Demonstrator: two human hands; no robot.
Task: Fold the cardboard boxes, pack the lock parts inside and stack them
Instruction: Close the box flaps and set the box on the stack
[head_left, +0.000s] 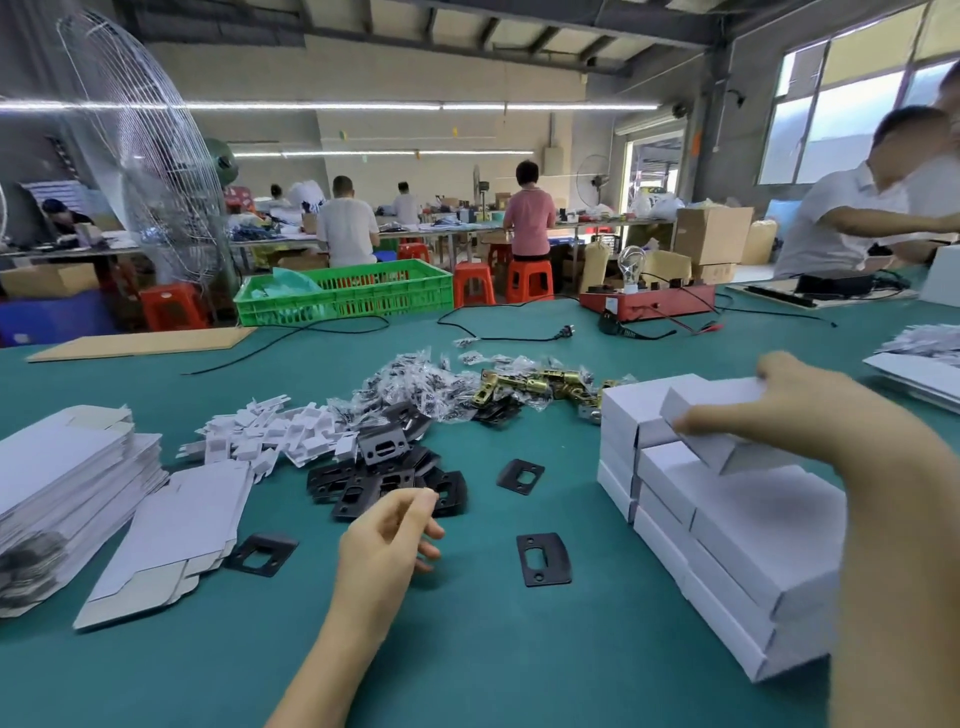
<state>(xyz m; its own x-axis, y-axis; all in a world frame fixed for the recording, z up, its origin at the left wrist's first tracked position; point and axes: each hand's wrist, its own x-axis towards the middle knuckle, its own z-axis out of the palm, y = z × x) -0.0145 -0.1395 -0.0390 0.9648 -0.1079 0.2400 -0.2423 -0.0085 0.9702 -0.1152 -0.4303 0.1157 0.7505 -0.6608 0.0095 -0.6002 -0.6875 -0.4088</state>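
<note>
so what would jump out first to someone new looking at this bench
Probably the stack of folded white boxes at the right, where the right hand grips another white box at its top. Next, the heap of black lock plates mid-table, just beyond the empty left hand, whose fingers are loosely curled. Flat unfolded cartons are piled at the left edge.

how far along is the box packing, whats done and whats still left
Done: a stack of closed white boxes stands at the right. In hand: the right hand is setting another packed box on top; the left hand hovers empty. Left: a tall pile of flat box blanks, loose black plates, brass latches and screw bags. Plenty remains.
</note>
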